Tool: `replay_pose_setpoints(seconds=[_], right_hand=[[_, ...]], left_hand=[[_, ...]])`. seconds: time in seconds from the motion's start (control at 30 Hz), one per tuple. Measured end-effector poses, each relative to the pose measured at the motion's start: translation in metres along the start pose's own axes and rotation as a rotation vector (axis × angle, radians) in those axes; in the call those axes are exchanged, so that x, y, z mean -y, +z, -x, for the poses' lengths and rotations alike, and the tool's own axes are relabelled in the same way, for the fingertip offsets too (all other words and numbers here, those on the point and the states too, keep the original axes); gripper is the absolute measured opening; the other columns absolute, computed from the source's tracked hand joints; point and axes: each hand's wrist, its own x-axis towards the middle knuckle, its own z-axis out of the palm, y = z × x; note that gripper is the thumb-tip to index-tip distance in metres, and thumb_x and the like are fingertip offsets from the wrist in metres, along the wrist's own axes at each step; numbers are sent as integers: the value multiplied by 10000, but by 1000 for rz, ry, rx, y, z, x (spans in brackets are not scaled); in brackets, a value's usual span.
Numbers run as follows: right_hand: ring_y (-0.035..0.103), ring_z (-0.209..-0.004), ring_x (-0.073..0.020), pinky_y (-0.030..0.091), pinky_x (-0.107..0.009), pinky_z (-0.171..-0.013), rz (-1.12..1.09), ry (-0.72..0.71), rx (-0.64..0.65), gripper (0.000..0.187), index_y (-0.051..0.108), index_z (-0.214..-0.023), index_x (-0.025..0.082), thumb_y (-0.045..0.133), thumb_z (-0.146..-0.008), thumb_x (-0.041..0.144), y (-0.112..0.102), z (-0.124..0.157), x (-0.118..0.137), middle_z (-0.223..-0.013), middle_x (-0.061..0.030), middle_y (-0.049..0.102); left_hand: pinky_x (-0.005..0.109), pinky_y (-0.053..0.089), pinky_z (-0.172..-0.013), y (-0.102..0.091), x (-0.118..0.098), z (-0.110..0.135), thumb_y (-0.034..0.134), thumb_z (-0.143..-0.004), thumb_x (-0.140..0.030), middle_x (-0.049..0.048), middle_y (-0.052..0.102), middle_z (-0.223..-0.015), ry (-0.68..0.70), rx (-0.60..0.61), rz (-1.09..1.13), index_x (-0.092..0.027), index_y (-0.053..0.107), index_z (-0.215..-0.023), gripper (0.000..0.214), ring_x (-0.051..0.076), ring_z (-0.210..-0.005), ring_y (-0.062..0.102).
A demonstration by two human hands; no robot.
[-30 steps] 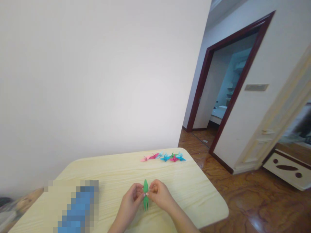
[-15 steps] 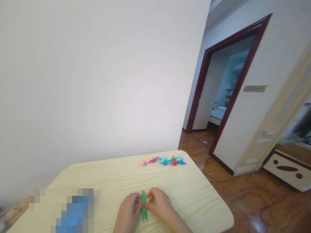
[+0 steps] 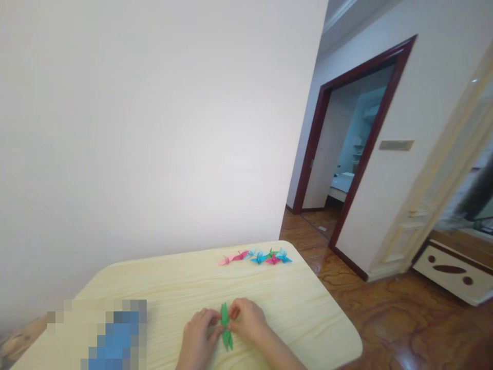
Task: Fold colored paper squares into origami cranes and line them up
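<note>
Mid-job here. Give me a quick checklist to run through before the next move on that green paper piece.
Left hand on the green folded paper: ok.
Right hand on the paper: ok.
Hands apart from the row of paper cranes: ok.
Paper's lower end off the light wood table: cannot tell.
Folds under the fingers lying flat: cannot tell, they are hidden.

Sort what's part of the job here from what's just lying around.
In use: green folded paper, left hand, right hand.

Lying about: row of coloured paper cranes, pixelated blue object.
</note>
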Motion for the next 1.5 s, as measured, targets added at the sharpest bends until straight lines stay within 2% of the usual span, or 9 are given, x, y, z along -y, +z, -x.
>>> replay_pose_setpoints(seconds=[0.1, 0.33, 0.53, 0.63, 0.77, 0.93, 1.1, 1.27, 1.5], right_hand=[[614, -725, -159, 379, -214, -603, -10, 5, 1, 140, 668, -726, 228, 668, -593, 181, 2, -1, -2, -775, 5, 699], [627, -680, -153, 377, -199, -553, -23, -37, 32, 171, 686, -755, 232, 657, -593, 186, 4, -4, -8, -743, 13, 708], [622, -673, -160, 388, -213, -570, 19, -110, 32, 126, 700, -742, 228, 617, -652, 196, 3, -4, -10, -728, -4, 705], [613, -698, -158, 396, -214, -608, 44, -212, 59, 141, 701, -763, 231, 599, -674, 190, -1, -4, -12, -745, 0, 695], [590, -775, -166, 393, -220, -672, 98, -373, 106, 157, 693, -820, 255, 581, -718, 214, -12, 0, -17, -826, -2, 671], [564, -763, -161, 374, -222, -649, 414, -661, 69, 178, 646, -919, 274, 492, -834, 249, -15, 7, -26, -872, 4, 648], [544, -762, -169, 361, -243, -637, 538, -804, 51, 180, 595, -1004, 267, 463, -883, 267, -12, 10, -35, -859, -3, 644], [538, -812, -177, 366, -252, -662, 500, -800, 63, 160, 607, -983, 278, 504, -865, 246, -14, 9, -35, -855, -2, 652], [556, -854, -159, 389, -222, -733, 272, -592, 14, 165, 647, -964, 287, 556, -836, 339, -5, 0, -32, -901, 12, 667]], left_hand=[[255, 413, -704, 4, 1, 0, 586, -638, -102, 4, 676, -737, -30, -41, 64, -206, 617, -735, 146, 180, -744, 620], [256, 412, -672, 2, -7, 0, 563, -664, -154, -11, 680, -676, -19, -37, 79, -213, 620, -692, 86, 178, -688, 618], [257, 420, -682, -7, -6, -2, 575, -684, -184, -9, 694, -705, 83, 34, 85, -242, 671, -703, 114, 183, -711, 613], [268, 423, -700, -10, -6, -3, 576, -711, -188, 5, 699, -741, 162, 69, 23, -244, 679, -667, 125, 191, -754, 612], [275, 430, -737, -14, -5, -5, 535, -788, -193, 19, 708, -817, 344, 131, -16, -248, 689, -749, 168, 187, -797, 612], [271, 432, -752, -22, 2, -8, 498, -850, -241, 0, 719, -867, 478, 205, -35, -294, 682, -871, 193, 175, -820, 621], [279, 401, -825, -31, 6, -10, 480, -871, -275, -19, 689, -1044, 546, 299, -70, -348, 639, -1002, 219, 184, -965, 595], [264, 410, -790, -27, 6, -13, 508, -849, -332, -6, 709, -957, 464, 304, -49, -326, 658, -991, 207, 190, -895, 616], [270, 447, -766, -23, 8, -13, 519, -830, -388, 17, 720, -893, 411, 232, 10, -324, 689, -954, 220, 201, -834, 628]])
